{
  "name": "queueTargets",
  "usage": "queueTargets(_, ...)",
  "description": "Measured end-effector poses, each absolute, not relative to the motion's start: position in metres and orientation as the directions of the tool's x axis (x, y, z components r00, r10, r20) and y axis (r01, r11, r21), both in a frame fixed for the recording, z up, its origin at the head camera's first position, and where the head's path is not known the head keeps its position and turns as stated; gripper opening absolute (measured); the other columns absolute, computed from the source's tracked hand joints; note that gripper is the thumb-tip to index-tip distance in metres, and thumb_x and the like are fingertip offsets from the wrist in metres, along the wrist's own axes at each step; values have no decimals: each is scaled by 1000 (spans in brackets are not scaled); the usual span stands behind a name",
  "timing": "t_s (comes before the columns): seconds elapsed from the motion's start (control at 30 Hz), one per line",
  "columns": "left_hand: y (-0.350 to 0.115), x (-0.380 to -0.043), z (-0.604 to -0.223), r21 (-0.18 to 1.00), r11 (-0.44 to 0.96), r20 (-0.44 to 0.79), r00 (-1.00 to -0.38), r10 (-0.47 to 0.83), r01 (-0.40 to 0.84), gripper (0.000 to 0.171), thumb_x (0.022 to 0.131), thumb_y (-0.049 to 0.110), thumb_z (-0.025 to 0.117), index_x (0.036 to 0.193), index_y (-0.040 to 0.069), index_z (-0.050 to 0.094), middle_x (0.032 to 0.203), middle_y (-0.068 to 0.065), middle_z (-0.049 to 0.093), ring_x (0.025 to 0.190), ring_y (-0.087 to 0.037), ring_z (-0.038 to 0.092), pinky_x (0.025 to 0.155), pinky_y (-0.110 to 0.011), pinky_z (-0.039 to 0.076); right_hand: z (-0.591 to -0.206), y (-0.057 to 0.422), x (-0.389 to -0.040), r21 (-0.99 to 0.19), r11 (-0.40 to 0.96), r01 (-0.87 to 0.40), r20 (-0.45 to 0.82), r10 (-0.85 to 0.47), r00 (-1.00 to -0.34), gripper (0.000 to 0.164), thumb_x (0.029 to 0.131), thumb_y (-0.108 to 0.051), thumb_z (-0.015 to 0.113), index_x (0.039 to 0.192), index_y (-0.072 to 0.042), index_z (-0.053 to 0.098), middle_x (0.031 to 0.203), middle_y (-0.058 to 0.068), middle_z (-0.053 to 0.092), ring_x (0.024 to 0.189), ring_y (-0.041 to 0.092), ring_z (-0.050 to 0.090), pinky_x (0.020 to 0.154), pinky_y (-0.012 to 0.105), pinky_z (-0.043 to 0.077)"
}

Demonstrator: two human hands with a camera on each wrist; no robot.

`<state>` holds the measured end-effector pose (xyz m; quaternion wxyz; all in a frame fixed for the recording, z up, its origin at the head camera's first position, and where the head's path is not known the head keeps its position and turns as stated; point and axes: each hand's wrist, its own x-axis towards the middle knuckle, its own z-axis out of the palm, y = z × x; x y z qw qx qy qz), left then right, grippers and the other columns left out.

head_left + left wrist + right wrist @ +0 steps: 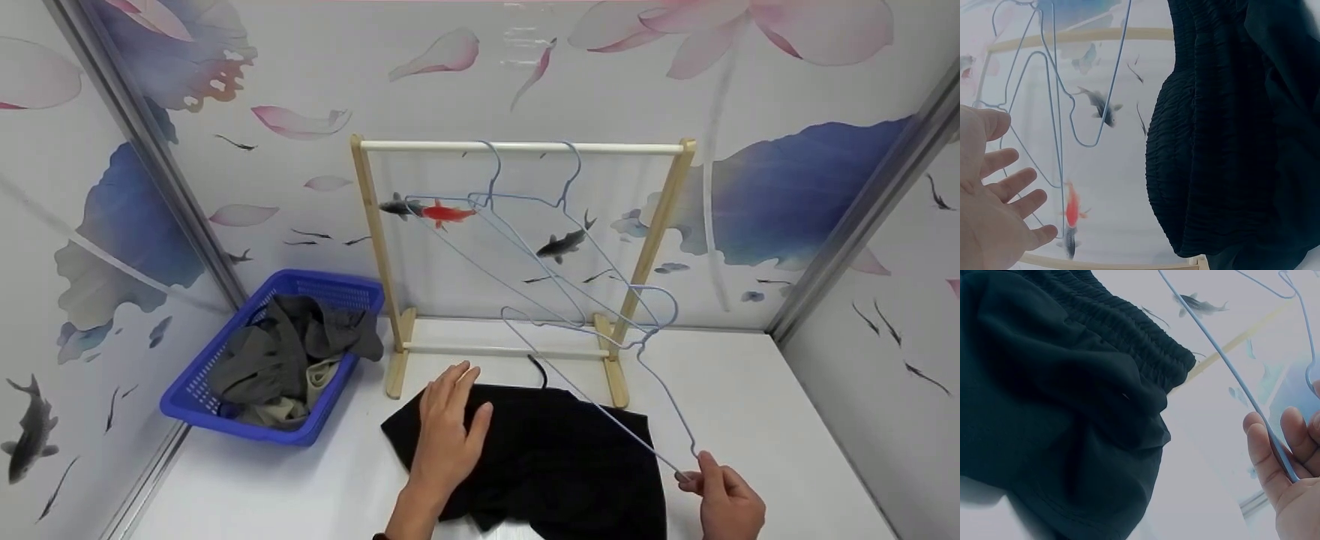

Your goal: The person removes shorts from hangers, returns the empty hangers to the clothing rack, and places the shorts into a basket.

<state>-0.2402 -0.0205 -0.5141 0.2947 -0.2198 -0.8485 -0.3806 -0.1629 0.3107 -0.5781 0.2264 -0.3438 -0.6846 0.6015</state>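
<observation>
Black shorts [577, 450] with a gathered elastic waistband lie on the white table, their waist towards the rack; a dark cord shows at the waist. Over their left part is my left hand [450, 427], fingers extended, holding nothing; whether it touches the cloth is unclear. In the left wrist view the fingers of that hand [994, 191] are spread apart from the shorts [1219, 140]. At the right, my right hand [726, 499] pinches one end of a blue wire hanger [600, 406], which is raised with its hook pointing away. The right wrist view shows the hanger's wire [1224, 363] running into the fingers.
Behind the shorts stands a wooden rack with a white rail [420, 146]. Two blue hangers [578, 166] hang from it, partly overlapping. A blue basket [187, 412] holding grey and beige clothes stands at the left. Printed wall panels [315, 45] enclose the table.
</observation>
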Motion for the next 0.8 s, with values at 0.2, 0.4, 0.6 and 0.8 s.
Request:
queueTargets(0.2, -18, -242, -512, 492, 622, 669, -722, 177, 609, 42, 97, 25, 59, 133, 3, 55, 136, -18, 51, 127, -37, 45, 98, -69, 30, -575, 317, -155, -942, 50, 333, -194, 727, -658, 60, 96, -56, 48, 88, 1, 65, 70, -1, 69, 75, 23, 67, 77, 37, 36)
queueTargets(0.4, -15, -243, -512, 462, 637, 675, -711, 199, 617, 42, 97, 25, 59, 132, 3, 56, 136, -18, 52, 128, -37, 45, 99, -69, 31, -576, 322, -159, -965, 27, 260, -150, 759, -633, 55, 96, -46, 55, 76, 5, 63, 61, -3, 68, 58, 10, 66, 67, 16, 43)
queueTargets(0.6, -10, -243, -511, 442, 640, 669, -706, 232, 629, 42, 97, 26, 58, 134, 4, 55, 137, -18, 51, 129, -37, 44, 100, -68, 30, -576, 327, -161, -984, -4, 176, -115, 774, -622, 54, 94, -37, 62, 63, 7, 59, 54, -2, 66, 50, 8, 64, 55, 10, 48)
queueTargets(0.8, -3, -244, -507, 393, 646, 683, -678, 271, 654, 42, 98, 26, 57, 134, 5, 55, 137, -17, 51, 128, -38, 46, 100, -67, 32, -575, 332, -161, -980, 32, 196, -96, 787, -609, 55, 95, -39, 61, 64, 7, 59, 54, -3, 65, 50, 6, 64, 55, 8, 45)
